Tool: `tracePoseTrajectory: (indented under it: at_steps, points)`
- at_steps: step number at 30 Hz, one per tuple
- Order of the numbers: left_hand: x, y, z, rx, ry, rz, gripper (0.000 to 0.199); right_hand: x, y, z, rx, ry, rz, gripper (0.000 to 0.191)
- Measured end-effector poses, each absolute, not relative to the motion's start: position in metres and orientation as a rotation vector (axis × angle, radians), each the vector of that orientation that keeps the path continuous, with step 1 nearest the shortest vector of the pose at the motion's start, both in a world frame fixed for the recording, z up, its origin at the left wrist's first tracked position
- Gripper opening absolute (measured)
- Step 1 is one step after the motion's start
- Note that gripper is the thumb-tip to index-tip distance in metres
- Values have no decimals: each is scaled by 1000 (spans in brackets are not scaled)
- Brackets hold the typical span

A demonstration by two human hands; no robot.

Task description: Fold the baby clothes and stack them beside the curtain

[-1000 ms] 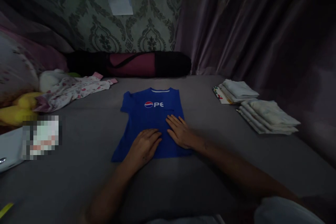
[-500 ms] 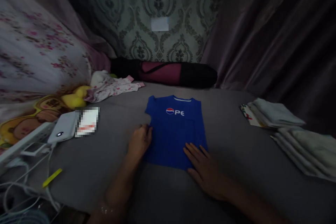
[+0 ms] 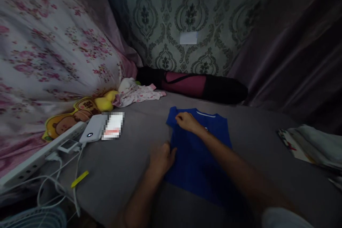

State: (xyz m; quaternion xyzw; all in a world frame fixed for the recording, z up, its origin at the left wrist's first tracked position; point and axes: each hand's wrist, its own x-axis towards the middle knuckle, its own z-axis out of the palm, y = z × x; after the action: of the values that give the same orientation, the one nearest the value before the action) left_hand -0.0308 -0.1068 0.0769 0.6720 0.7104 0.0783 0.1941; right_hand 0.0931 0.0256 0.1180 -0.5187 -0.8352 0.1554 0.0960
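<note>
A blue T-shirt (image 3: 191, 156) lies flat on the grey bed sheet, its collar toward the wall. My left hand (image 3: 162, 158) is at the shirt's left edge, slightly blurred, its fingers curled and closed on the fabric with the thumb over the shirt. Reaching across the chest, my right hand (image 3: 186, 121) pinches the cloth near the left shoulder and sleeve. My right forearm covers most of the chest print.
On the left are a power strip (image 3: 50, 153) with cables, a white power bank (image 3: 93, 128) and a yellow strip (image 3: 79, 179). Folded clothes (image 3: 317, 146) lie at the right. A black and maroon long bag (image 3: 187, 84) rests along the wall beside a small floral garment (image 3: 140, 94).
My right hand has left the shirt's lower right area and crossed to its left shoulder, closing its fingers. My left hand stays at the left edge. The view has turned left.
</note>
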Motion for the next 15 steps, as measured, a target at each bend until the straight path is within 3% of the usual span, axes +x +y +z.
tracePoseTrajectory:
  at_steps: [7, 15]
  points:
    - [-33, -106, 80, 1820, 1967, 281, 37, 26, 77, 86, -1870, -2327, 360, 37]
    - [-40, -103, 77, 1768, 1915, 354, 45, 2, 98, 71, -1912, -2370, 344, 34]
